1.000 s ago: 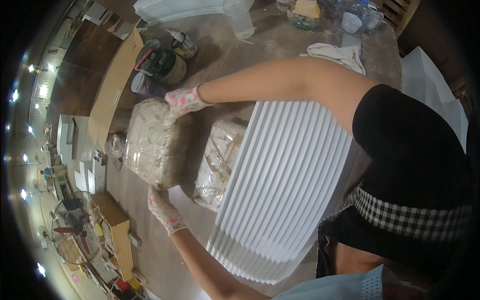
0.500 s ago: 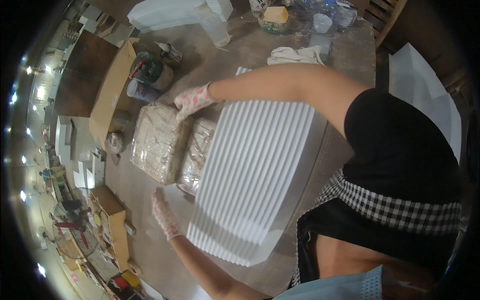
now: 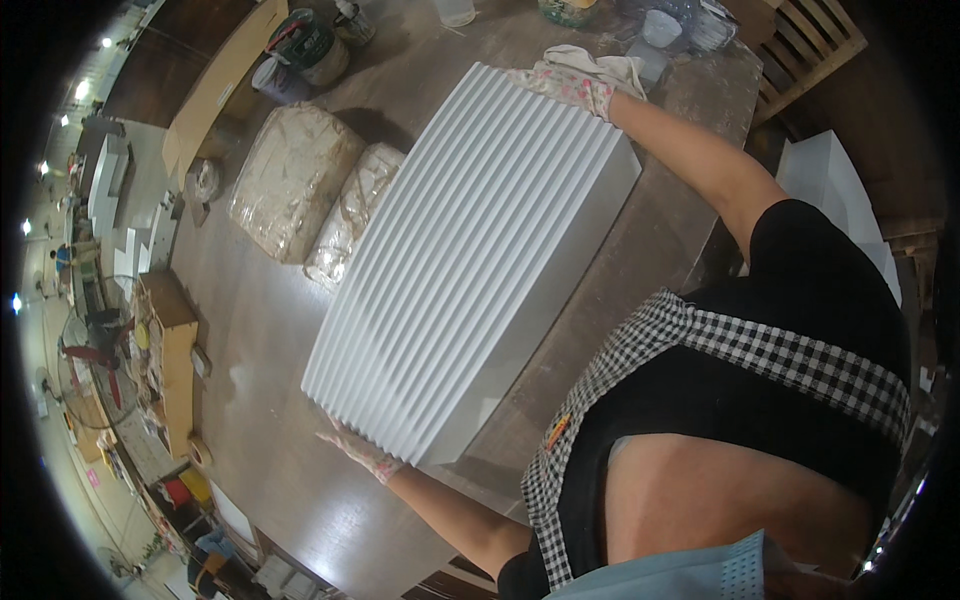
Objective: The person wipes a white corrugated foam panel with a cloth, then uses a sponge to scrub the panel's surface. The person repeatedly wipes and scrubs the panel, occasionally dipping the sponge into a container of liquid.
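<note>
A white, ridged slab (image 3: 465, 270) with a gently curved top lies slantwise on the brown table (image 3: 270, 400). My left hand (image 3: 365, 455), in a white glove with pink spots, grips its near left end, fingers partly hidden by the edge. My right hand (image 3: 575, 90), in a matching glove, is closed over the far right end, beside a crumpled white cloth (image 3: 610, 68). Two bundles wrapped in clear film and tape lie left of the slab: a large bundle (image 3: 295, 180) and a narrower bundle (image 3: 355, 215) close to the slab's edge.
At the far left stand a dark green bucket (image 3: 315, 50), a pale tub (image 3: 280, 82) and a long cardboard piece (image 3: 215, 90). Clear plastic containers (image 3: 665, 28) sit at the far right. White pieces (image 3: 830, 180) stand off the table's right side, near a wooden chair (image 3: 815, 45).
Both hands have left the area around the wrapped bundles and moved to the slab's two ends. The view has shifted, so the bundles and slab appear higher and further left.
</note>
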A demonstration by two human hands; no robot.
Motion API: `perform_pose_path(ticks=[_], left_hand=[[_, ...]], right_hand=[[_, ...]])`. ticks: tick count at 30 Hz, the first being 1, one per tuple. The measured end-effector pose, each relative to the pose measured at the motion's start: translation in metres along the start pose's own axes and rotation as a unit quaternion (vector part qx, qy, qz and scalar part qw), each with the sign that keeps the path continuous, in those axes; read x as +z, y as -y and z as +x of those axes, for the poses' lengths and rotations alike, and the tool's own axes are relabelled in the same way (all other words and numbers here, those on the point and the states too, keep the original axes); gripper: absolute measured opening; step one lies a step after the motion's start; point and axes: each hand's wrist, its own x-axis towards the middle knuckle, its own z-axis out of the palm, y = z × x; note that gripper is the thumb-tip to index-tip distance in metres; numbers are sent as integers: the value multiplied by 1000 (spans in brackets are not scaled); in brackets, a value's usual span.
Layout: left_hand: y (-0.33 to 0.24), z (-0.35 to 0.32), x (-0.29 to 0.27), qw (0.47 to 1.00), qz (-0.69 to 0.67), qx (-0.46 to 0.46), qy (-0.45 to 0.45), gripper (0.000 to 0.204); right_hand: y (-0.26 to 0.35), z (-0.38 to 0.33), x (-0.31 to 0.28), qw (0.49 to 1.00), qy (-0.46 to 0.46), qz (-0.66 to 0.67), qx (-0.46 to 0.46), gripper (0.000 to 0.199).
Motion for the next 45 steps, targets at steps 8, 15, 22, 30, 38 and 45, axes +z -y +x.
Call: perform_pose_path(ticks=[8, 15, 22, 30, 38, 45], left_hand=[[-16, -26, 2, 993, 45, 73, 76, 79], [15, -103, -36, 986, -98, 86, 106, 72], [56, -102, -28, 973, 157, 169, -7, 69], [48, -102, -29, 958, 191, 213, -6, 74], [78, -112, -40, 867, 404, 247, -153, 62], [75, -127, -37, 831, 470, 228, -192, 60]], right_hand=[[7, 8, 8, 908, -6, -417, -28, 56], [8, -63, 8, 647, -78, 755, 72, 58], [20, -84, 30, 615, -140, 774, 59, 60], [42, -81, -10, 609, -242, 755, 10, 45], [-19, -175, 8, 561, -392, 704, 188, 30], [-28, -171, -2, 748, -344, 514, 240, 35]])
